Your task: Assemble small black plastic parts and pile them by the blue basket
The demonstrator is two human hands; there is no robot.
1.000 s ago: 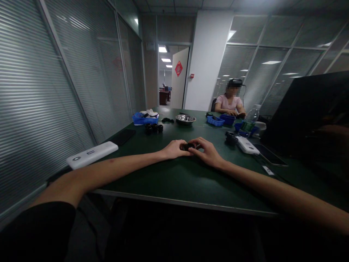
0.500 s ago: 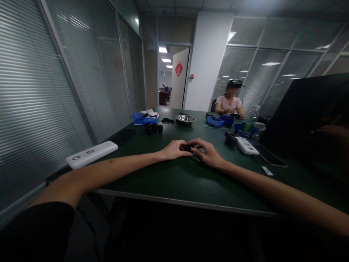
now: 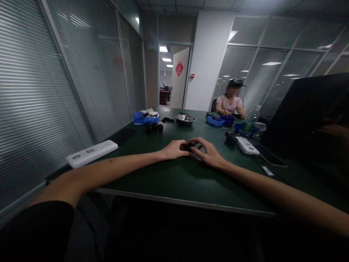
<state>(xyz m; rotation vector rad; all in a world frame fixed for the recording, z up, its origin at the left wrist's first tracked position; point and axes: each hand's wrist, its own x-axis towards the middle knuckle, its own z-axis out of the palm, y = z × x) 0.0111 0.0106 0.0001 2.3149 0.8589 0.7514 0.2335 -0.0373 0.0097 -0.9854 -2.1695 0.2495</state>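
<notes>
Between my two hands, just above the green table (image 3: 163,182), is a small dark object (image 3: 187,147), mostly hidden by fingers; its kind I cannot make out. My left hand (image 3: 174,149) grips it from the left, thumb and fingers closed around its side. From the right, my right hand (image 3: 206,152) pinches its other end between curved fingers and thumb. Several small black round pieces (image 3: 154,127) stand in a cluster beyond my left hand. A shiny metal bowl (image 3: 185,119) with small things in it sits straight ahead of my hands.
Left lie a white power bank (image 3: 92,153) and a dark phone (image 3: 124,136). Blue baskets (image 3: 215,122) and a filled blue tray (image 3: 145,118) stand farther back. At right are a bottle (image 3: 250,122), another power bank (image 3: 247,145) and a large black panel (image 3: 308,112). A person (image 3: 230,102) sits opposite.
The fingers of my right hand have shifted slightly around the small dark object, which looks a little turned. My left hand has barely moved.
</notes>
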